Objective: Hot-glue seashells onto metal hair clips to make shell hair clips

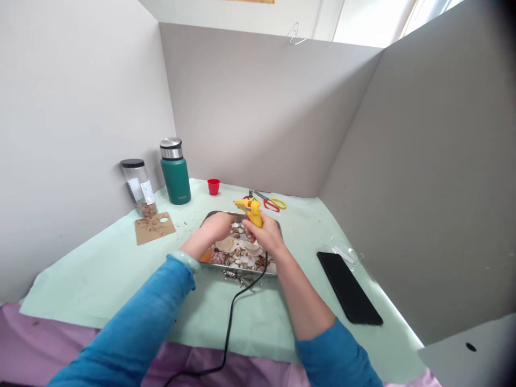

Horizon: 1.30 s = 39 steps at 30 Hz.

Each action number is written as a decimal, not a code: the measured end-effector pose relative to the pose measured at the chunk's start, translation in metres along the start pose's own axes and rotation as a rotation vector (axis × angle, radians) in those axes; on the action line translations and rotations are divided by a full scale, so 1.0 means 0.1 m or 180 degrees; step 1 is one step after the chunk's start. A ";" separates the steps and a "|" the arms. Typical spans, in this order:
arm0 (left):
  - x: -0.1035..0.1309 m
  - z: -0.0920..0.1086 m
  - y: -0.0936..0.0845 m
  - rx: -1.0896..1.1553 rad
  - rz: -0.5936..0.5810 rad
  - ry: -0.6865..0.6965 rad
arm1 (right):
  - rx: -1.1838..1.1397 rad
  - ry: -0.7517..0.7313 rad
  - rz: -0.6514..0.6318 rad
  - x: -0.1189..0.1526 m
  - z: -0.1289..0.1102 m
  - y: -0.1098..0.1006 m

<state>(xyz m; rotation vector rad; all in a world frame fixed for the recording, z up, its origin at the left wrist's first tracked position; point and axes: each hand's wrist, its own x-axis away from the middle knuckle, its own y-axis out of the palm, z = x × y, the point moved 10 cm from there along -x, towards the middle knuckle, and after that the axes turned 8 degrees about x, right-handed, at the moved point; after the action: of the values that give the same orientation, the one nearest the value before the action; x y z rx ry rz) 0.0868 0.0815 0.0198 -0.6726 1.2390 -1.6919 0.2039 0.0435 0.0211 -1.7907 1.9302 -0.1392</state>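
Note:
A yellow glue gun with a black cord is gripped in my right hand, its nozzle pointing left above the tray. Beneath both hands lies a metal tray filled with seashells, some flat and pale, others small and spiral. My left hand reaches over the tray's left part with its fingers bent down; the fingertips are too small and hidden to make out what they touch. A pale green bangle circles my left wrist.
A green bottle, a clear jar, a brown card and a red cup stand or lie behind left. Scissors lie behind the tray, a black phone-like slab right. The cord crosses the front edge.

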 end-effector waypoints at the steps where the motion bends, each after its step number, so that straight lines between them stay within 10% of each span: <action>1: -0.07 -0.02 0.07 -0.0073 -0.0131 -0.0034 | -0.0067 0.0025 0.0032 0.01 0.05 -0.01; 8: -0.14 -0.07 0.33 -0.0166 -0.0492 -0.0184 | -0.0358 0.0125 0.0216 0.07 0.18 -0.17; 21: 0.17 -0.16 -0.03 0.1700 0.0757 0.0176 | -0.0655 0.0088 -0.0009 0.12 0.11 -0.15; 29: 0.26 -0.05 0.05 0.2465 0.0733 0.0291 | -0.0699 0.0116 0.0081 0.13 0.17 -0.15; 39: 0.29 0.04 0.11 0.1756 0.0323 0.0303 | -0.0439 0.0095 0.0179 0.13 0.17 -0.15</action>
<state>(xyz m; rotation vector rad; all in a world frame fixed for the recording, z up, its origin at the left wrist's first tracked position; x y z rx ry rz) 0.0816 0.0529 0.0083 -0.1942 0.7913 -1.8808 0.2243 0.0338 0.0083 -1.8285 2.0536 -0.0137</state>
